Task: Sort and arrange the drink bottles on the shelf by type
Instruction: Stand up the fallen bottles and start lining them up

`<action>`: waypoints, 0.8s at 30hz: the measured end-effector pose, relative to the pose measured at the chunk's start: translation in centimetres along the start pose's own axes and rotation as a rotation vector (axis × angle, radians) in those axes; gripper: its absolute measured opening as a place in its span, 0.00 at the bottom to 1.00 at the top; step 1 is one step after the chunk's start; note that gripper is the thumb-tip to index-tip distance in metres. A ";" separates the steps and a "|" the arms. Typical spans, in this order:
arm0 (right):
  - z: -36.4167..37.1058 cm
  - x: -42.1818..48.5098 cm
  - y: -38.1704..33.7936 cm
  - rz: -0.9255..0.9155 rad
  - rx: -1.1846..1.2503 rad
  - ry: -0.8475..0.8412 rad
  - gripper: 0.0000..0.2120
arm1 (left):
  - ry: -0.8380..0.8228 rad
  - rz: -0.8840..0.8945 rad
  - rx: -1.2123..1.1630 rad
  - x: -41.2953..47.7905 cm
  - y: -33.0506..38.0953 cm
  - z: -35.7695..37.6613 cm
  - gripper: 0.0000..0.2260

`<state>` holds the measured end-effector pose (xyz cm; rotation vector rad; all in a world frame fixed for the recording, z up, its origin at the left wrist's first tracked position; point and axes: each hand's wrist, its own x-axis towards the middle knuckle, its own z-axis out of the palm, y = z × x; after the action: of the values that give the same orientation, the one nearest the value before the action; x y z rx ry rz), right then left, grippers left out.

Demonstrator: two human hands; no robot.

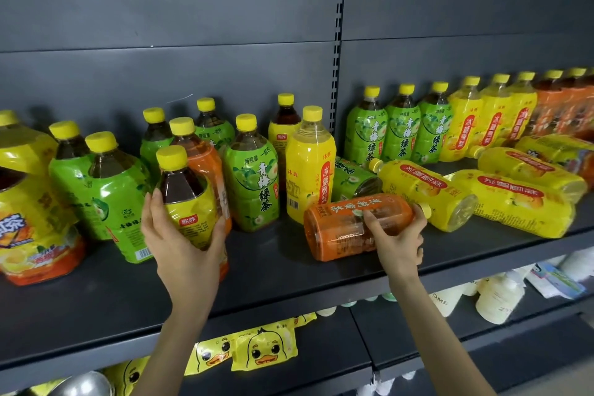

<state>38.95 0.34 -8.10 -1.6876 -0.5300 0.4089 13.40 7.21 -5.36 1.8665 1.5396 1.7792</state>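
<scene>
Head view | shelf (289, 280): I see bare dark strip along its front edge, bottles crowding the back | orange bottle (356, 228) lying on its side, long axis left-right, cap right; right hand (398, 235) fingers grasping it | small yellow bottle (186, 199) upright, left hand (180, 235) fingers wrapped around it.

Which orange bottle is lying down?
The orange bottle under the right hand, at the front of the shelf. It lies on its side; the other orange ones stand upright.
</scene>
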 end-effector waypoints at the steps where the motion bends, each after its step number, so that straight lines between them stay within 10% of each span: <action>1: 0.1 -0.2 0.0 -0.008 0.039 -0.001 0.45 | -0.002 0.002 0.000 0.0 0.0 0.0 0.41; 24: 5.6 -5.5 -6.4 -0.918 -0.181 -0.478 0.47 | -0.011 0.018 0.019 0.1 -0.4 0.0 0.40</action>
<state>30.62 2.74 -2.93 -1.3230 -1.6385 0.0754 13.15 7.46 -5.61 1.9018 1.5457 1.7654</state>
